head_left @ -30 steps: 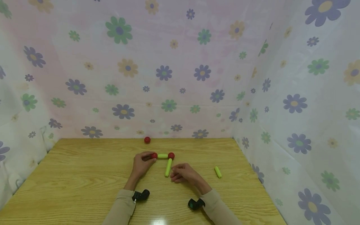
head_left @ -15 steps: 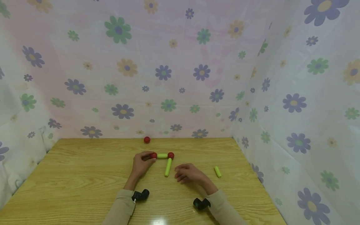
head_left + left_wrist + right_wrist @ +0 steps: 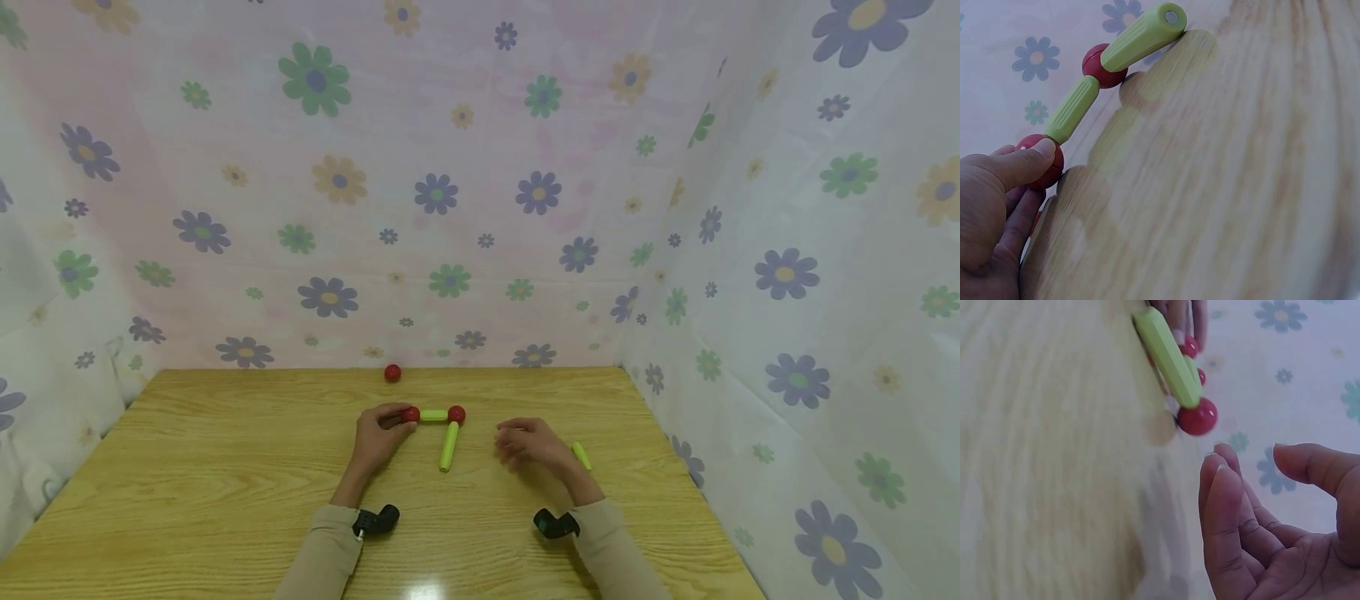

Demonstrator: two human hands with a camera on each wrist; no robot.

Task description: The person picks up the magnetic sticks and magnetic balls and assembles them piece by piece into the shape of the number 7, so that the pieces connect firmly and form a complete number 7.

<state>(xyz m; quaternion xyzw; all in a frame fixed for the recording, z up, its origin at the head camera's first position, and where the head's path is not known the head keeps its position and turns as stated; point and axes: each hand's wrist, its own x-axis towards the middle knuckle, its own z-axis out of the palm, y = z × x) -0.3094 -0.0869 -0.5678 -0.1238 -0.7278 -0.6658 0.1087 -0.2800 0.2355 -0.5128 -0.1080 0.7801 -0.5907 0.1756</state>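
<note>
My left hand pinches a red ball between thumb and fingers on the table. From that ball a light green rod runs right to a second red ball. A longer-looking green rod joins this second ball and points toward me; in the left wrist view its near end shows a round metal disc. My right hand is held with nothing in it, right of the joined pieces, thumb apart from the fingers. Just behind that hand lies a loose green rod, partly hidden by the wrist.
A loose red ball sits near the back edge of the wooden table. Flower-patterned cloth hangs behind the table and along its sides. Each wrist carries a black camera.
My right hand has moved away from the nearer rod, to the right and a little back, toward the loose green rod. The left hand and joined pieces stay in place.
</note>
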